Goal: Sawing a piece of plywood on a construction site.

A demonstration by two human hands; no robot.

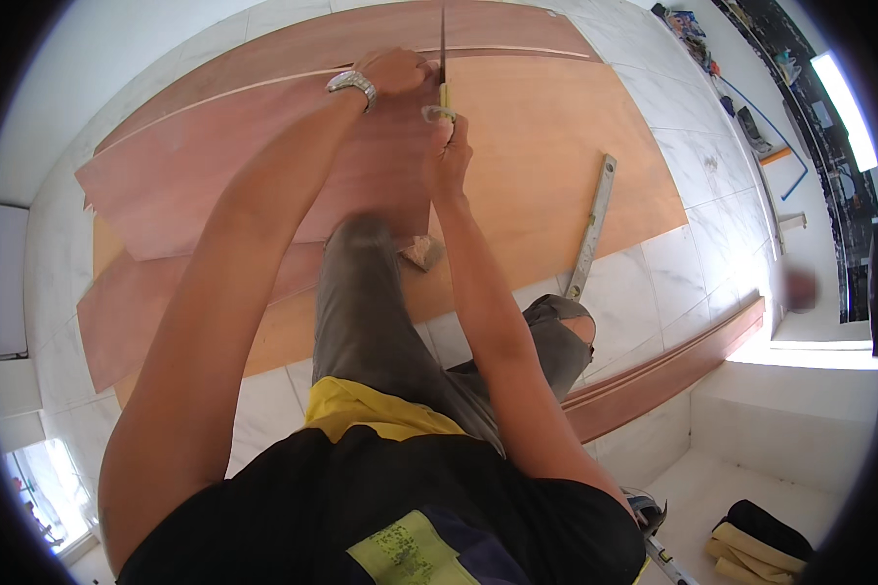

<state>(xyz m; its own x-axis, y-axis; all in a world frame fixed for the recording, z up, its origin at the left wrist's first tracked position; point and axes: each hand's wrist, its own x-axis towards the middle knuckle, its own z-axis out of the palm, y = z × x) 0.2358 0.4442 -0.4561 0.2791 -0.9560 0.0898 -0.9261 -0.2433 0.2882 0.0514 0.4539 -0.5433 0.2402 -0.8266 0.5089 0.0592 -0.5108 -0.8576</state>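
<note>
My right hand (447,161) is closed round the pale yellow handle of a handsaw (443,44). Its thin blade shows almost edge-on, pointing away from me along the edge of a reddish-brown plywood sheet (263,146). Just left of the blade, my left hand (395,71), with a metal watch on its wrist, presses on that sheet. Its fingers look curled at the sheet's edge, their tips partly hidden. One knee rests on the sheet's near part. A lighter orange-brown sheet (546,146) lies to the right of the saw.
A spirit level (592,224) lies across the lighter sheet's near edge. A small wood block (421,253) sits beside my knee. Long reddish boards (668,380) lie at the right on white tiles. Tools and odds and ends (688,34) line the far right wall; folded cloth (761,546) lies lower right.
</note>
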